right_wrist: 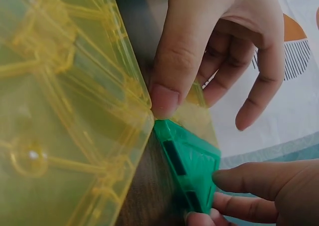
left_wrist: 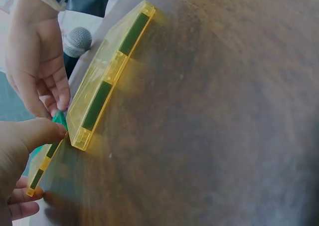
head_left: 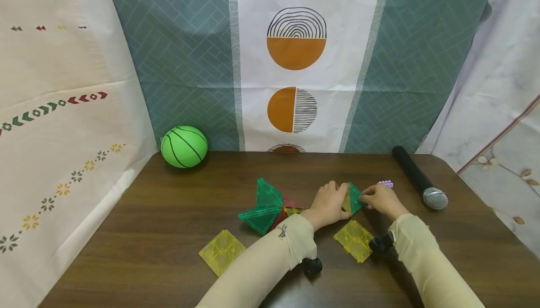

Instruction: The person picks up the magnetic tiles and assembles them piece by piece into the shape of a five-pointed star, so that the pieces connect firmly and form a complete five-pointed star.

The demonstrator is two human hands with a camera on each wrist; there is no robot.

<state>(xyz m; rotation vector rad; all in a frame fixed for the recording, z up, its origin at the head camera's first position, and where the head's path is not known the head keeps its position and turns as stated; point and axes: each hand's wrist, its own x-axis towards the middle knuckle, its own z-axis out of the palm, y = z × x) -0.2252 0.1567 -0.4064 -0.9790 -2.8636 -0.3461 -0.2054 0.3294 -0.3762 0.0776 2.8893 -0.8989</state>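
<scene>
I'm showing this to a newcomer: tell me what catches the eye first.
First, the two hands at mid-table: the left hand and right hand together hold a green tile against a yellow one. Next, the bright green ball at the table's back left corner. Then the microphone lying to the right, and a cluster of green tiles left of the hands.

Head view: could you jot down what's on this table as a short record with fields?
Surface: dark wooden table
Left hand: holds a small yellow tile
Right hand: pinches a green triangle tile
Flat nearby: two yellow square tiles
Cluster: green and red tile build
Back left: green ball
Right: microphone
</scene>
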